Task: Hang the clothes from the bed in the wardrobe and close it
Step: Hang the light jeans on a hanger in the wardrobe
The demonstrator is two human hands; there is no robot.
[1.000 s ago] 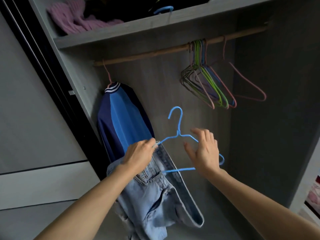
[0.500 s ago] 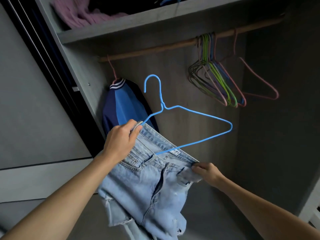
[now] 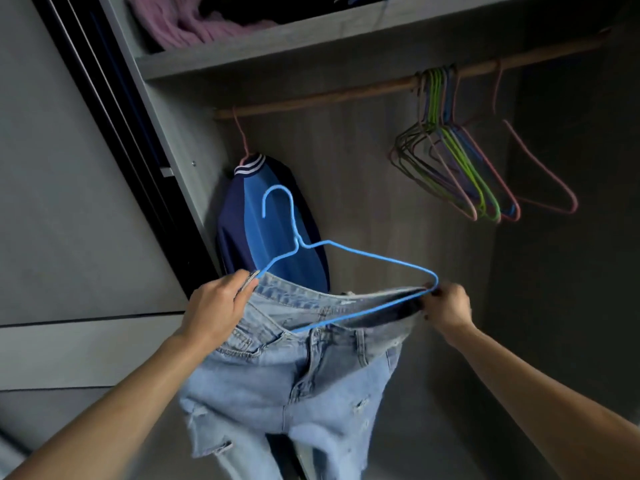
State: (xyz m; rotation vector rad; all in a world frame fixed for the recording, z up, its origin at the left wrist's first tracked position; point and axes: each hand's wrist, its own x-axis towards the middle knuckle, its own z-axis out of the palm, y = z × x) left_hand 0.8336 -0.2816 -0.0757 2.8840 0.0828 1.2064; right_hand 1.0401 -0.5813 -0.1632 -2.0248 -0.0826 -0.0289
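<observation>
One faded ripped jeans (image 3: 294, 386), blue hanger (image 3: 298, 242)

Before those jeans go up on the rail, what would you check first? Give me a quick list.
1. Left hand grips the jeans waistband at one hanger end: ok.
2. Right hand pinches the waistband at the hanger's other corner: ok.
3. Jeans will stay on the hanger unaided: cannot tell.
4. Hanger hook free and pointing up: ok.
5. Bare rail between the jersey and the empty hangers: ok.
6. Hook on the rail: not ok, it is below the rail.
</observation>
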